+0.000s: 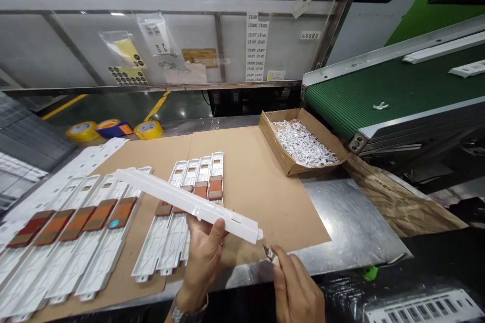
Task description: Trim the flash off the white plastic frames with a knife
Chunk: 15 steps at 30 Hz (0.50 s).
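My left hand (204,247) is closed around a long white plastic strip (189,204), thumb on top, and holds it slanted above the table. A small tab sticks out of the strip's right end. Just below that end, my right hand (297,285) grips a small craft knife (271,254), its pointed blade aimed up and left, close to the strip but apart from it. Behind and left of my left hand lie several white plastic strips (166,242) in a row, with reddish-brown blocks (200,190) across them.
A cardboard box (275,149) of small white scraps stands at the back right, beside a green conveyor belt (352,93) carrying white parts. More strips with brown blocks (100,214) lie at left. Tape rolls (148,130) sit at the table's back edge. Cardboard (257,181) covers the metal table (348,222).
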{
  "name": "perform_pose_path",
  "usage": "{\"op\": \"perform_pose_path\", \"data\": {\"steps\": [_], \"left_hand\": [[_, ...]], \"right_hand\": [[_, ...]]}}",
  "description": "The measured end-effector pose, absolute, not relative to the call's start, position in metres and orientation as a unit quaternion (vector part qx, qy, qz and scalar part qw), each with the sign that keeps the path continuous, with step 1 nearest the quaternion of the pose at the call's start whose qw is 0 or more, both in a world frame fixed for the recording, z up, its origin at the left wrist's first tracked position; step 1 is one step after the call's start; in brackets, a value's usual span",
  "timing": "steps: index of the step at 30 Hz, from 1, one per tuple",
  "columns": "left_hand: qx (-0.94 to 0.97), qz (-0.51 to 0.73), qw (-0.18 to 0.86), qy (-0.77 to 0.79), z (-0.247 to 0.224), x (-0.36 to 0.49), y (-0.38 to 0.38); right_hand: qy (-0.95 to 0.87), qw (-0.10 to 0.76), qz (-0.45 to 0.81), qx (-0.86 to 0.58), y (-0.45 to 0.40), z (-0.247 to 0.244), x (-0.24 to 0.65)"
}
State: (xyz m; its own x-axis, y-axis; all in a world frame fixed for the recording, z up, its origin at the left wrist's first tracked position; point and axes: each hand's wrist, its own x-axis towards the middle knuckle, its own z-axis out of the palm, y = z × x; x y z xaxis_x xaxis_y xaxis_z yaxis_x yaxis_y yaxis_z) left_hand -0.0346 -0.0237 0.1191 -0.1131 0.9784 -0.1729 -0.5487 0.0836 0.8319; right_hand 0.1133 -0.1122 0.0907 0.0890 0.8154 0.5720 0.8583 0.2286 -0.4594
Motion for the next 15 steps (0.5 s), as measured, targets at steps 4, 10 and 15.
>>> {"op": "perform_pose_path", "data": {"steps": [4,10,15], "left_hand": [[0.261,0.640,0.577,0.435,0.1227,-0.0339,-0.0249],[0.279,0.624,0.570,0.457,0.1207,-0.0372,-0.0269],[0.287,0.620,0.569,0.457,0.1203,-0.0375,-0.0275]], "right_hand": [[-0.667,0.389,-0.037,-0.634,-0.1123,0.0879,0.1065],[-0.669,0.375,-0.033,-0.640,-0.1123,0.0865,0.1041],[-0.665,0.371,-0.035,-0.647,-0.1120,0.0866,0.1028]]}}
